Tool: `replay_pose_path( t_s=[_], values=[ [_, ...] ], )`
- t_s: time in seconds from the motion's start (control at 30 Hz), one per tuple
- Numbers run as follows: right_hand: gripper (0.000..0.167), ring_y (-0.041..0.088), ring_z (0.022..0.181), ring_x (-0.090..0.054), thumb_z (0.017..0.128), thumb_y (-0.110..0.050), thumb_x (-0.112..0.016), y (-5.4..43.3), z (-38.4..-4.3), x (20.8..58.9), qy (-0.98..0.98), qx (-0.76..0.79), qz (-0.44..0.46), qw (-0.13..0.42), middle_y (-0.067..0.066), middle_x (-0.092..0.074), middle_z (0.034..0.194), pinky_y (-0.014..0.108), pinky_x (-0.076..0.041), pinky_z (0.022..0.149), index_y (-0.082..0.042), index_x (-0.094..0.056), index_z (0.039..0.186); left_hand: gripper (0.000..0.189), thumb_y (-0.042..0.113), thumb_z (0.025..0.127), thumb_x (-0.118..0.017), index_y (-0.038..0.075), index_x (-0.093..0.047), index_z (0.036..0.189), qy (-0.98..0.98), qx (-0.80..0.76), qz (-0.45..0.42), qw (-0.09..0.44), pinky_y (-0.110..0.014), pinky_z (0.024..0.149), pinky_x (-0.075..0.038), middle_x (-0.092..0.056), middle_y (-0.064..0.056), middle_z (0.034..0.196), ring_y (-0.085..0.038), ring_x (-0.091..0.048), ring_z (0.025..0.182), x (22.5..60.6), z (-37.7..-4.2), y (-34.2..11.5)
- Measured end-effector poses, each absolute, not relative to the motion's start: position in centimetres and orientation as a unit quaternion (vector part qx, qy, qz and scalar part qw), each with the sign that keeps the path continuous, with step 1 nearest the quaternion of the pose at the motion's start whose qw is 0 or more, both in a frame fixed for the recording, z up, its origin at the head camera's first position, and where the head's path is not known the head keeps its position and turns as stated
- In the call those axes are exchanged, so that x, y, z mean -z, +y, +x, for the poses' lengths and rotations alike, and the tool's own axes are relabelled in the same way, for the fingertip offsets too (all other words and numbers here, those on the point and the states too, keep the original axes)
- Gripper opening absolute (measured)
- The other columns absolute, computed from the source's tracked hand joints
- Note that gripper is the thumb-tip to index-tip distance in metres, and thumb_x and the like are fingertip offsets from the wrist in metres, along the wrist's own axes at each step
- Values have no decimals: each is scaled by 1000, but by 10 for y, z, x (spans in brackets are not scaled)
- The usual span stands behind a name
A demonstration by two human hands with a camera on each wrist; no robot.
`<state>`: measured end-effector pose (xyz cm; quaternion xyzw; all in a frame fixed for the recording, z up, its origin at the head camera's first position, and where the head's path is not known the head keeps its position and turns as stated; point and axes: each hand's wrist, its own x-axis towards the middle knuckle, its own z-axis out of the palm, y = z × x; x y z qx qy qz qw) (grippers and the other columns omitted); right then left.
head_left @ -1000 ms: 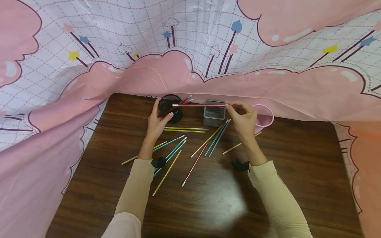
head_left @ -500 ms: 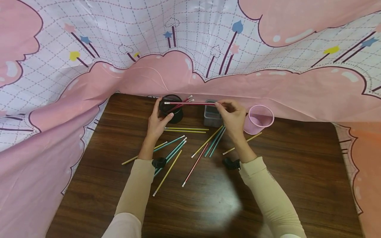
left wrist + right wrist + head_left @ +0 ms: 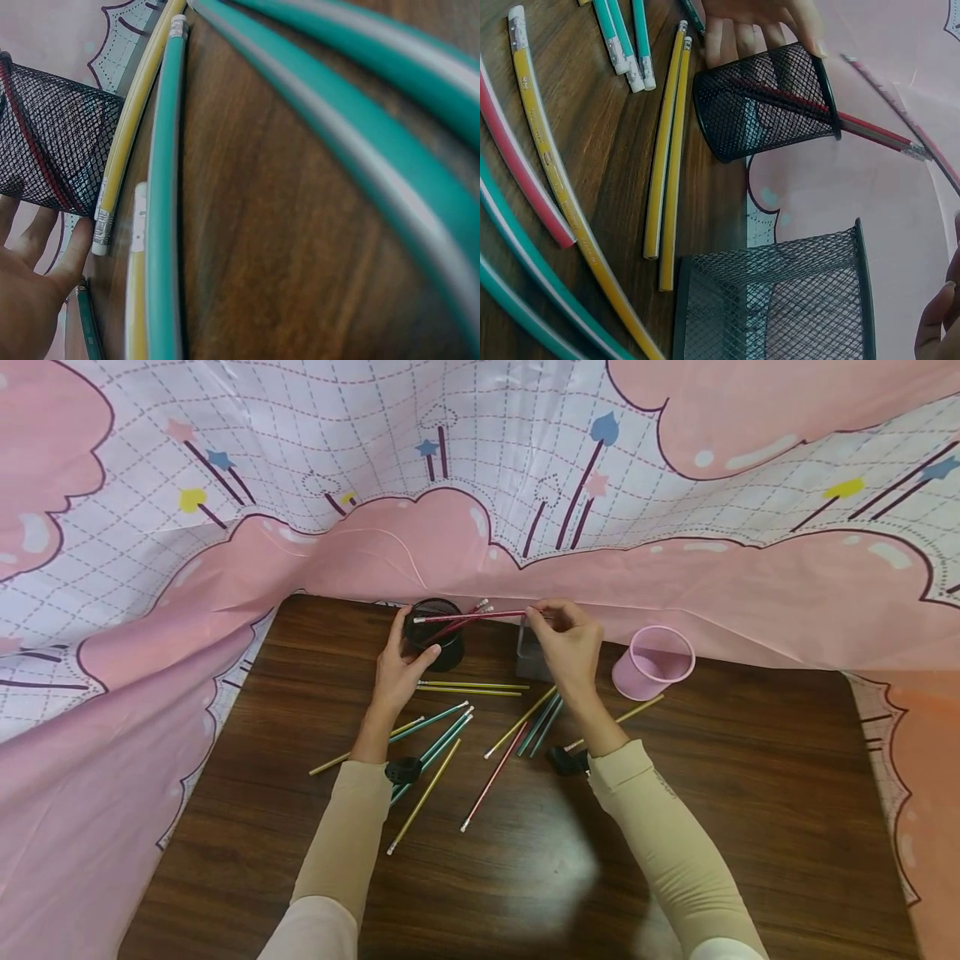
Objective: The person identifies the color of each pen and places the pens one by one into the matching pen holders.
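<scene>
My left hand (image 3: 400, 675) grips a round black mesh pencil cup (image 3: 451, 655) at the back left of the table, thumb on the near side. Two red pencils (image 3: 877, 133) lean inside it, their white eraser ends sticking out past the rim. Another red pencil (image 3: 512, 612) is pinched near one end between the thumb and fingers of my right hand (image 3: 573, 645). It lies nearly level, its eraser end over the cup's mouth. In the right wrist view this pencil (image 3: 900, 109) is beyond the rim, and only part of the hand (image 3: 939, 319) shows.
A square grey mesh cup (image 3: 531, 665) stands partly behind my right hand, with a pink cup (image 3: 637, 677) to its right. Loose on the wooden table (image 3: 495, 893) lie several yellow pencils (image 3: 423, 797), several green pencils and a red pencil (image 3: 495, 777). A patterned cloth (image 3: 360, 560) hangs behind.
My right hand has moved left with the red pencil, bringing its eraser end over the black cup and uncovering the pink cup. My left hand stays on the black cup.
</scene>
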<state>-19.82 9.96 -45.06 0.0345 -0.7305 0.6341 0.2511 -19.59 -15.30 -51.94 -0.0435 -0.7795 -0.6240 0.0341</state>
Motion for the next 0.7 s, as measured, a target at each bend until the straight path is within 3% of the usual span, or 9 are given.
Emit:
replay_pose_path(
  t_s=[0.23,0.47,0.7],
  values=[
    [6,18,49,-45,84,-5,-77,97,-213,470,-759,-587,75,271,11,-68,67,17,-32,45,-2,-75,89,76,17,92,-73,13,-31,155,-781,622,-40,33,-51,95,-51,-50,-24,142,-37,-59,120,521,-196,-153],
    [16,17,61,-63,88,-16,-77,86,-216,472,-794,-553,97,234,3,-76,87,20,-48,57,-11,-79,103,76,18,92,-73,14,-30,155,-785,618,-39,30,-52,95,-51,-50,-26,142,-38,-58,120,521,-194,-152],
    [22,17,63,-64,88,-17,-78,86,-215,472,-805,-543,94,221,2,-76,89,20,-47,58,-14,-78,110,76,17,92,-72,13,-30,155,-787,615,-38,30,-52,95,-51,-50,-25,142,-37,-59,120,518,-195,-152]
  ],
)
